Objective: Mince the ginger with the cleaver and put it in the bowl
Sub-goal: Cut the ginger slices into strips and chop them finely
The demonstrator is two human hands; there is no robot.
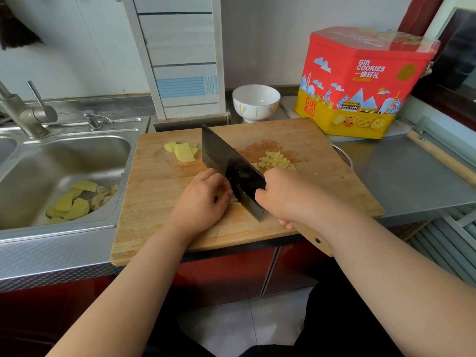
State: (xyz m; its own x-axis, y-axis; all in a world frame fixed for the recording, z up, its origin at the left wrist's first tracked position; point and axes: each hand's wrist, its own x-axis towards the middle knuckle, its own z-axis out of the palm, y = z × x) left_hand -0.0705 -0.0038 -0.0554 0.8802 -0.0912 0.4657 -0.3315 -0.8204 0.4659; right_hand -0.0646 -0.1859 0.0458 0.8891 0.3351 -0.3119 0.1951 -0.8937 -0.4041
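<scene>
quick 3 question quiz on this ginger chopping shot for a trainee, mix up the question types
1. True or false: the white bowl already holds minced ginger.
2. Which hand grips the cleaver? A) left hand B) right hand C) both
3. Fill in: the uncut ginger slices lie on the ____.

Key
1. False: the bowl looks empty; the minced ginger is a pile on the cutting board.
2. B: the right hand holds it, while the left hand steadies ginger beside the blade.
3. Cutting board.
</scene>
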